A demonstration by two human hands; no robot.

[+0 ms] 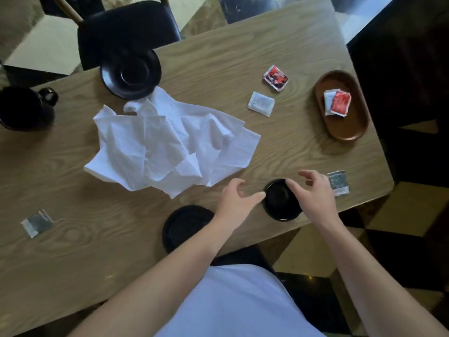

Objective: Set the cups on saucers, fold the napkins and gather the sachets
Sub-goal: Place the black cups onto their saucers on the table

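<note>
White shirt fabric (233, 305) fills the bottom of my view, with both bare forearms reaching out from it over the wooden table (73, 251). Between the hands, near the table's near right edge, stands a black cup (281, 201), seen from above with its mouth open to me. My right hand (313, 195) arches over the cup's right rim, fingers loosely curved and spread; whether the fingertips touch the rim or hover just off it I cannot tell. My left hand (235, 199) lies just left of the cup, fingers relaxed and parted, thumb pointing at the cup's wall, gripping nothing. A black saucer (184, 227) sits on the table left of the cup, partly hidden under my left forearm. Just right of the right hand lies a silvery sachet (338, 182).

Farther out, crumpled white napkins (160, 144) sprawl across the table's middle, one edge touching a second black saucer (131, 71) at the far side. A second black cup (24, 108) with its handle stands at the far left. A grey sachet (37, 223) lies alone at the near left. A white sachet (260, 103) and a red-printed sachet (275, 77) lie apart to the right of the napkins. An oval brown tray (345, 127) at the far right holds a red sachet (341, 103) over a pale one. A dark chair (126, 25) stands beyond the table.
</note>
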